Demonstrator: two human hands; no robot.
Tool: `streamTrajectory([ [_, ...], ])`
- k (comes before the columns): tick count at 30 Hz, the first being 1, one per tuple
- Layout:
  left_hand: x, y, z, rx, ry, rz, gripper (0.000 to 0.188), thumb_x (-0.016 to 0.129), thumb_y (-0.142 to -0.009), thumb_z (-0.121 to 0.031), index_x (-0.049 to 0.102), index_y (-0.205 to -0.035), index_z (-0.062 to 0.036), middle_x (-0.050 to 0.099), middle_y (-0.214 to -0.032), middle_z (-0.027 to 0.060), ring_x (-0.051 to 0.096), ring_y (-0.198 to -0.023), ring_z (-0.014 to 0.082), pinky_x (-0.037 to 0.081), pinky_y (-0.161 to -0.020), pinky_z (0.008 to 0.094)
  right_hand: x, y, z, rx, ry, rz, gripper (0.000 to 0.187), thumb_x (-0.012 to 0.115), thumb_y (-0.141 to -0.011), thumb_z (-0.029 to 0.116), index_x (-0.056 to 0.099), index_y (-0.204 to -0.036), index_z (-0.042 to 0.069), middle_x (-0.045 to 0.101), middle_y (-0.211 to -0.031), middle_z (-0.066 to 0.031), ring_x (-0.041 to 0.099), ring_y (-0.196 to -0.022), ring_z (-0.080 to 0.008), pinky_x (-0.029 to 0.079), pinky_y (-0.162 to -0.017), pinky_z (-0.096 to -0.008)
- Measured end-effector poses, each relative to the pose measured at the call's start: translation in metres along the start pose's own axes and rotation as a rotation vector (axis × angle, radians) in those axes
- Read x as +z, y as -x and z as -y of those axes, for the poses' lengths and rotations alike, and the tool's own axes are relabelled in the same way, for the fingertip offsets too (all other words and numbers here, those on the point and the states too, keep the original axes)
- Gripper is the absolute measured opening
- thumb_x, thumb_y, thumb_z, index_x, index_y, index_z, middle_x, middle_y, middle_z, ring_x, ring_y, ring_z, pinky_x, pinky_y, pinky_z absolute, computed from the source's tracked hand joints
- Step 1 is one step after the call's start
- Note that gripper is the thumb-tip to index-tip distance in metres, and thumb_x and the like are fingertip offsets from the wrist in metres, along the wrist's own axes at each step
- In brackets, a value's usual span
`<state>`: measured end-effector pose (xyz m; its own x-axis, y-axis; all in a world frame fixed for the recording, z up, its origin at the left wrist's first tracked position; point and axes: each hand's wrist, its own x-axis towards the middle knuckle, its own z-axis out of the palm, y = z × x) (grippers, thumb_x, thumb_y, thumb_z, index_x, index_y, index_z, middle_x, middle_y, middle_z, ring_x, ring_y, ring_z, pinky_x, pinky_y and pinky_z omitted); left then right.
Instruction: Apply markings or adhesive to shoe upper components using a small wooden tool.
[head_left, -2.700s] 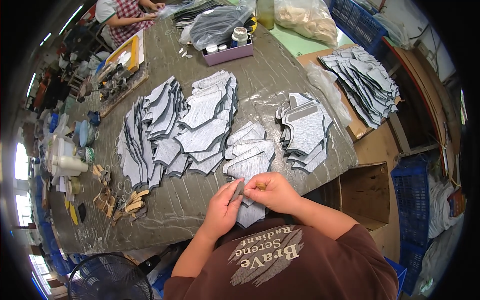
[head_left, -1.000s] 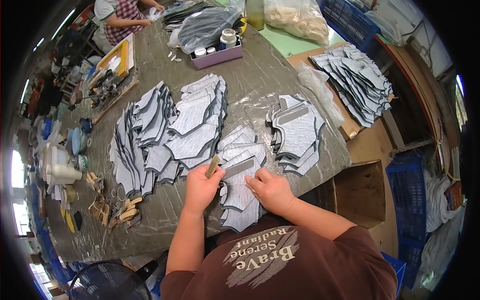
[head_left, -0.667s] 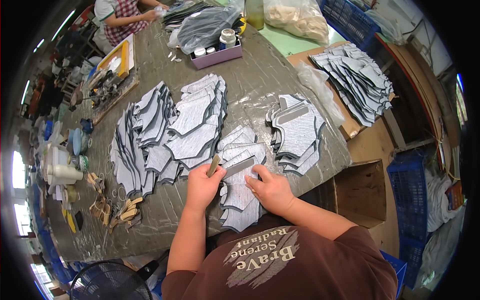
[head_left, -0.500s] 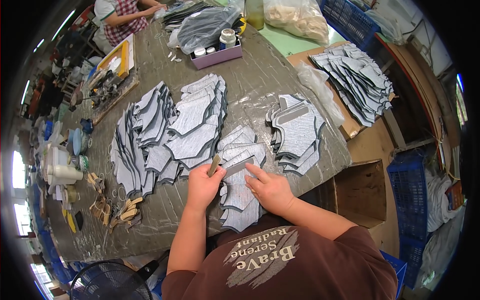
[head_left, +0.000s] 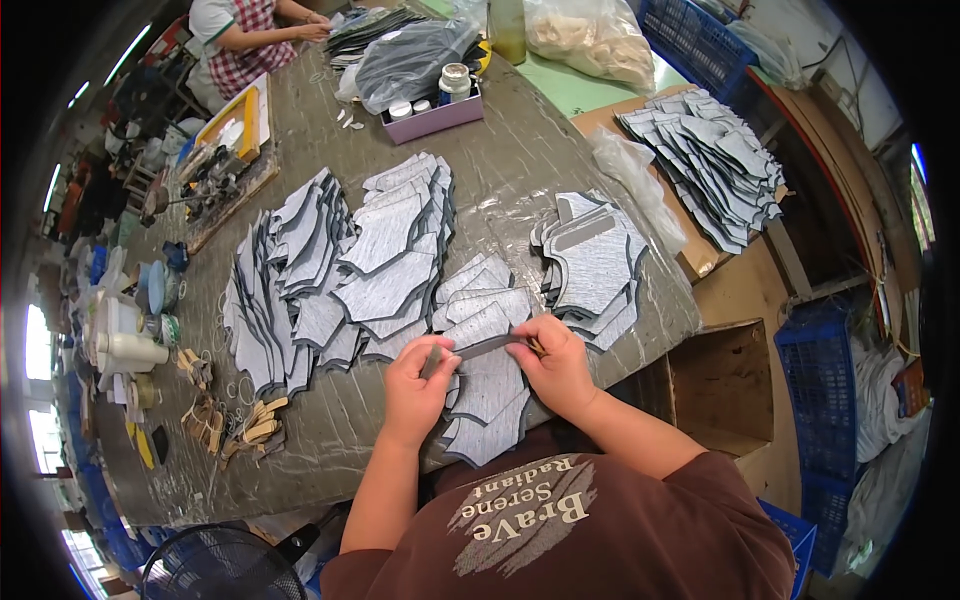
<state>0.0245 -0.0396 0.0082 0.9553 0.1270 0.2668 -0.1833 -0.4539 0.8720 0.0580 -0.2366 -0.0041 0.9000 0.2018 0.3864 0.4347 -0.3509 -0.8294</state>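
My left hand (head_left: 415, 390) and my right hand (head_left: 558, 368) pinch the two ends of a dark grey strip (head_left: 484, 347). The strip spans between them over a fanned stack of light grey cut pieces (head_left: 490, 385) with dark edges. A small bundle of strips (head_left: 431, 360) also stands up between my left thumb and fingers. A tan sliver of something shows at my right fingertips, too small to name. To the right lies another stack of cut pieces (head_left: 600, 265), a grey strip (head_left: 584, 232) resting on top.
More stacks of cut pieces (head_left: 390, 250) fan out at the left. Farther back stand a purple box (head_left: 435, 122) with jars and a dark plastic bag (head_left: 415, 60). Bundled tan strips (head_left: 258, 430) lie at left. A person (head_left: 240, 40) works across the table, and a fan (head_left: 225, 565) stands below.
My right hand has gone from touching the strip with its fingertips to pinching its right end. My left hand now pinches the left end, and the strip has shifted slightly.
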Motion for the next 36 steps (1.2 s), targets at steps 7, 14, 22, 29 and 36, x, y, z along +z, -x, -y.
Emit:
streamTrajectory([
  [7,-0.003,0.004,-0.001,-0.563,0.779,-0.063,0.020,0.061,-0.081,0.003,0.053,-0.097,-0.0046,0.057,-0.074,0.0027,0.044,-0.048,0.0057,0.032,-0.041,0.0206,-0.001,0.011,0.007,0.111,-0.336,0.026,0.009,0.064,-0.080,0.000,0.057,-0.085,0.003,0.059,-0.078,-0.0064,0.056,-0.064,-0.0137,0.046,-0.058,-0.0271],
  [14,-0.004,0.019,-0.004,-0.232,0.199,0.270,0.013,0.068,-0.077,-0.006,0.063,-0.087,0.0019,0.062,-0.075,0.0022,0.056,-0.072,0.0098,0.044,-0.064,0.0222,-0.026,-0.004,0.009,0.433,-0.748,-0.213,0.010,0.054,-0.091,0.004,0.046,-0.095,0.008,0.046,-0.074,0.0061,0.039,-0.060,-0.0002,0.032,-0.051,-0.0161],
  [22,-0.015,0.023,-0.012,-0.254,0.332,0.228,0.034,0.041,-0.098,-0.025,0.052,-0.117,0.0022,0.048,-0.077,-0.0019,0.037,-0.059,0.0042,0.032,-0.052,0.0181,-0.106,-0.079,-0.021,0.278,0.006,-0.237,0.015,0.060,-0.082,0.007,0.057,-0.096,0.001,0.053,-0.081,-0.0052,0.051,-0.075,-0.0146,0.043,-0.072,-0.0275],
  [29,-0.018,0.026,-0.023,-0.440,0.515,0.265,0.032,0.045,-0.095,-0.013,0.051,-0.121,0.0040,0.057,-0.084,0.0029,0.049,-0.069,0.0078,0.041,-0.063,0.0216,-0.067,-0.065,0.013,0.149,0.055,-0.104,0.013,0.064,-0.078,0.003,0.064,-0.091,0.000,0.063,-0.083,-0.0121,0.060,-0.069,-0.0251,0.048,-0.066,-0.0308],
  [36,-0.003,0.022,-0.033,-0.150,0.173,0.197,0.033,0.053,-0.089,-0.008,0.052,-0.118,0.0064,0.060,-0.110,0.0177,0.058,-0.100,0.0255,0.044,-0.088,0.0319,-0.011,-0.026,0.047,0.397,-0.490,0.397,0.013,0.064,-0.082,0.008,0.066,-0.089,-0.003,0.067,-0.082,-0.0119,0.063,-0.074,-0.0150,0.050,-0.068,-0.0271],
])
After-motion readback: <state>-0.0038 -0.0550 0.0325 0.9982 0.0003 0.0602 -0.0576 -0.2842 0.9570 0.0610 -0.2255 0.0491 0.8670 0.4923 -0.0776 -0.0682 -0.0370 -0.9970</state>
